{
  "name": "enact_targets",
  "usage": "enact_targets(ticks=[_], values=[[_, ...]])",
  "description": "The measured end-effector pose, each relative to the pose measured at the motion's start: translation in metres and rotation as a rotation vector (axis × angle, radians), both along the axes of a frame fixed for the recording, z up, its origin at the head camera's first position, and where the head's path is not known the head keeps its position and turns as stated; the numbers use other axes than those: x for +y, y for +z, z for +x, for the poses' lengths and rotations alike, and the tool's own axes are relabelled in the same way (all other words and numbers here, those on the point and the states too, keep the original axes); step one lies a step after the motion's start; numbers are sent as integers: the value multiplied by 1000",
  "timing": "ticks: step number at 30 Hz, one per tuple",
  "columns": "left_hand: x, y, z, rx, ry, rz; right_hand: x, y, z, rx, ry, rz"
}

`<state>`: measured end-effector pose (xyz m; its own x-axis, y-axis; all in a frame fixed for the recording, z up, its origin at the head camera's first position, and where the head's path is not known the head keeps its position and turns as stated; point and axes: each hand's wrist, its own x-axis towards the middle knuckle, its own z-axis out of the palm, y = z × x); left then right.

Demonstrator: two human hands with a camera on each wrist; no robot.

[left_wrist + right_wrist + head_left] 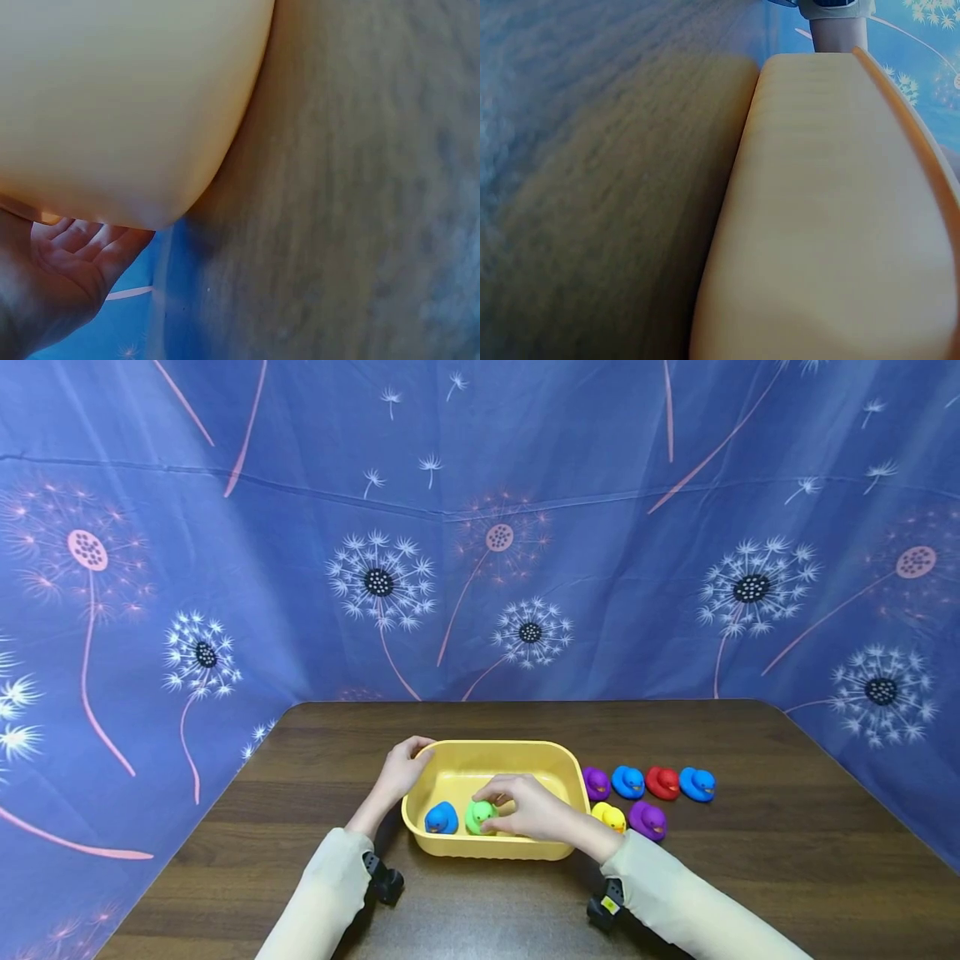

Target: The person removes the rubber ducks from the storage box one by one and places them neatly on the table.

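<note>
A yellow plastic basin [495,847] stands on the table. My left hand [400,774] holds its left rim near the far corner; in the left wrist view the palm and fingers [112,251] lie against the basin's outer wall. Reaching over the near side, my right hand [534,810] pinches a green rubber duck [477,814] inside the basin, thumb and fingers on either side of it. A blue rubber duck [442,817] sits just left of the green one. The right wrist view shows only the basin's outer wall [817,202] and the tabletop, so the grip is hidden there.
Right of the basin, on the brown wooden table [772,868], a back row holds purple [597,783], blue [627,782], red [663,782] and blue [697,784] ducks. Yellow [609,816] and purple [648,820] ducks sit in front, near my right forearm. A blue dandelion-print cloth [480,568] hangs behind.
</note>
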<state>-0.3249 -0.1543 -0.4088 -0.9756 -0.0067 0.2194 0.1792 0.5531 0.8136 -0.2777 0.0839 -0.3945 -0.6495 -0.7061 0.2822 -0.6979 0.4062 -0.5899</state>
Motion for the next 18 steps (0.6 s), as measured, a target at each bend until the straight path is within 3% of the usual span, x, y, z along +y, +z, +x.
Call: enact_targets(ticks=[18], values=[[0,1,1,21,13,-24,15,13,6,139,-21,-74]])
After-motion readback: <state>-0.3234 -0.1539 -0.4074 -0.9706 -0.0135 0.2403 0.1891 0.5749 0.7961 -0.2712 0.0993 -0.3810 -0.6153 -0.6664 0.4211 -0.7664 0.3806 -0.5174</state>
